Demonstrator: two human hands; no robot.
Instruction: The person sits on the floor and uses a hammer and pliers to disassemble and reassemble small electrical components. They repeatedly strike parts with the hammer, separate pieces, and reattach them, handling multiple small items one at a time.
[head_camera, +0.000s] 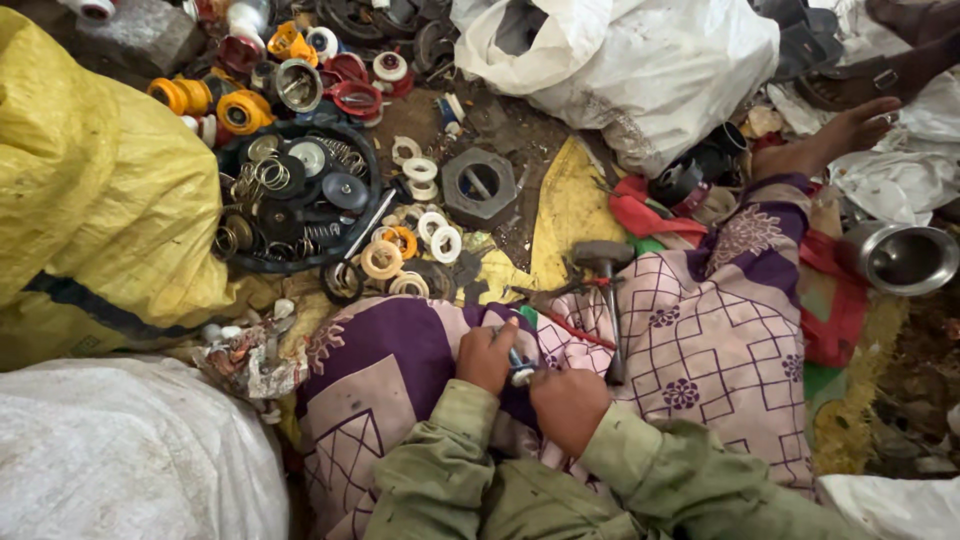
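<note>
— Right now we have both hands closed on one small piece in our lap: the left hand (488, 356) pinches a small white ring-shaped part (522, 375) with a bluish stub standing out of it, and the right hand (567, 402) curls round its near side. Neither hand is open; the fingers are shut tight on the part.

— So which step do we judge this to be?

— Prying or twisting the piece apart, we would say, though the fingers hide the joint itself. The part sits between our two hands, on the purple patterned cloth (700, 330) over our knees.

— And what does the next move want?

— A firm hold with one hand while the other works the stub loose. If it sticks, the hammer (606, 290) lies just beyond our right hand, on the cloth, and the red-handled pliers (565, 292) beside it.

— Further out?

— Ahead and to the left of the grip, white and yellow rings (405, 250) lie loose on the ground by a round black tray (368, 170) of springs and discs. A yellow sack (90, 200) stands well to the left, a white one (640, 60) far ahead.
</note>
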